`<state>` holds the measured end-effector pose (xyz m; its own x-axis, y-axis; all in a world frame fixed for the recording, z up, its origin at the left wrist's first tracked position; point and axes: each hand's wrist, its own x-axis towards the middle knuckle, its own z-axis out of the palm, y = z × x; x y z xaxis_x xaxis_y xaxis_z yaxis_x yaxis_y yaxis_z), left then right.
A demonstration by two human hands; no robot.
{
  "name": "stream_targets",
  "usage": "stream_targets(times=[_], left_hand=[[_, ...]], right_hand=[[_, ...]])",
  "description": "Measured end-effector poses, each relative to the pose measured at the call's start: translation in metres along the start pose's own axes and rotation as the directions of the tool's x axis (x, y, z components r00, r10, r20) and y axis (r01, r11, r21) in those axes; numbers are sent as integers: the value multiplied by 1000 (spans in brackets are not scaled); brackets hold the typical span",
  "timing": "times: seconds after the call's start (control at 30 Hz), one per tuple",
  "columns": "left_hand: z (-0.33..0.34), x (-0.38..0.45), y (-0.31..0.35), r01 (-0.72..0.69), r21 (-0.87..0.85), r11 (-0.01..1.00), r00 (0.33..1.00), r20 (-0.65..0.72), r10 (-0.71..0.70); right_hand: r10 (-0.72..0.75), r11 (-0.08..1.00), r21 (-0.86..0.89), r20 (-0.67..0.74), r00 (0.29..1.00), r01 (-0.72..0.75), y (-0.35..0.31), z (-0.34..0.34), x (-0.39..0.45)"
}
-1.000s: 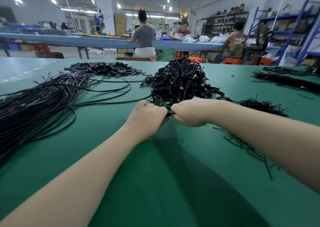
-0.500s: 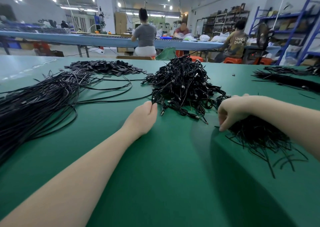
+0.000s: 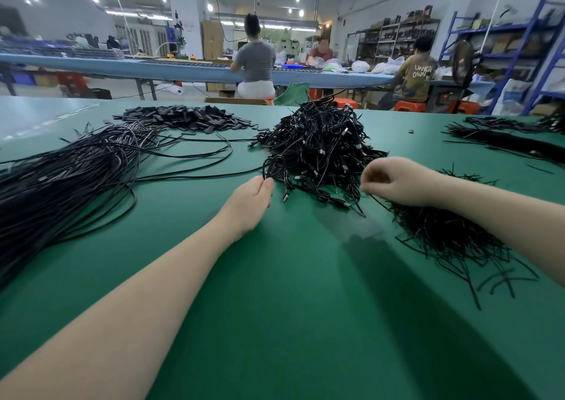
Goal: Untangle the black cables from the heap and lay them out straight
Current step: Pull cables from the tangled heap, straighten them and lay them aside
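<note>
We are partway through: a long sheaf of straightened cables (image 3: 61, 182) lies at left, while the tangled heap (image 3: 318, 149) remains large at centre. Our left hand (image 3: 252, 196) pinches a cable loop at its edge; our right hand (image 3: 394, 181) pinches a thin black tie.

Two bare, sleeveless forearms (image 3: 171, 292)

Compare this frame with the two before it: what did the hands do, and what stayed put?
The hands began together at the heap's near edge, then parted. The left hand drew slightly left and pinches a coiled cable at the heap's edge. The right hand swung right over the pile of short black ties, pinching a thin strand. The straightened cables stayed put.
</note>
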<state>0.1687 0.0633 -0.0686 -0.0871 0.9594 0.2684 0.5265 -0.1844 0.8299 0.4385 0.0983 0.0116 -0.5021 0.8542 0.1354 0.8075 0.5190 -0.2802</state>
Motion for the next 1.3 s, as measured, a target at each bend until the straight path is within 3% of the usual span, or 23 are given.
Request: stream_targets(times=[0.13, 0.27, 0.63, 0.7, 0.8, 0.87, 0.97, 1.07, 1.13, 1.23, 1.3], left_hand=[[0, -2, 0, -19, -16, 1000, 1000, 21, 20], [3, -5, 7, -85, 113, 990, 996, 49, 80], [16, -17, 16, -236, 499, 834, 972, 123, 201], [16, -19, 19, -260, 632, 730, 963, 115, 243], [16, -22, 31, -374, 824, 425, 893, 197, 405], [14, -24, 38, -462, 849, 257, 792, 264, 551], [13, -27, 42, -555, 813, 179, 643, 281, 713], [18, -30, 41, -641, 725, 252, 560, 217, 800], [21, -32, 46, -652, 628, 426, 589, 65, 806], [26, -34, 50, -513, 282, 811, 811, -151, 565], [29, -29, 49, -337, 65, 939, 910, -234, 343]], right_hand=[[-49, 946, 305, -212, 976, 113, -33, 16, 1], [-134, 935, 271, -325, 936, 228, -69, 30, 9], [-172, 921, 295, -278, 945, 254, -91, 39, 13], [-254, 940, 157, -274, 928, 304, -90, 32, 12], [-428, 900, -153, -135, 894, 408, -89, 10, 16], [-403, 913, -73, -9, 915, 402, -85, -5, 21], [-232, 965, 162, 178, 956, 204, -71, -20, 30], [-102, 896, 432, 418, 903, -99, -52, -20, 29], [-140, 699, 667, 480, 866, -257, -47, -8, 27], [-135, 282, 895, 394, 909, -346, -55, 19, 22], [-19, 129, 944, 307, 951, -302, -69, 40, 23]])
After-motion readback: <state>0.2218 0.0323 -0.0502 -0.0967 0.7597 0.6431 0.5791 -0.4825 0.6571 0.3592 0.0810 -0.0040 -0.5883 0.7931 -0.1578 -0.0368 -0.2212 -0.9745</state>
